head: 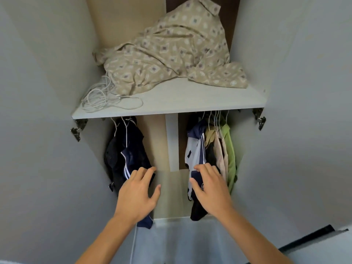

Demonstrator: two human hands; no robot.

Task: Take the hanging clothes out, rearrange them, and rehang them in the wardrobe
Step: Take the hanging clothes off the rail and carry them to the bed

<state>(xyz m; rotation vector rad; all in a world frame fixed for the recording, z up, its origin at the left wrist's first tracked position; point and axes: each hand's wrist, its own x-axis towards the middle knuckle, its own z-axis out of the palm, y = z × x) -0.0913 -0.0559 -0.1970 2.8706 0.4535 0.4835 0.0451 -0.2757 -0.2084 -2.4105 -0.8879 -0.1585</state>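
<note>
An open wardrobe holds two bunches of clothes on white hangers under a shelf (171, 100). On the left hang a black garment (112, 157) and a navy one with white stripes (133, 149). On the right hang a navy-and-white jacket (194, 149), a dark item, beige garments (221, 155) and a light green shirt (230, 153). My left hand (139, 193) lies with straight fingers against the lower part of the navy striped garment. My right hand (209, 189) rests with spread fingers on the navy-and-white jacket. Neither hand grips anything.
A crumpled beige patterned cloth (167, 52) and a coil of white cable (99, 98) lie on the shelf. Both grey doors (38, 130) stand open at the sides, with metal hinges (78, 128). A vertical divider (172, 141) splits the hanging space.
</note>
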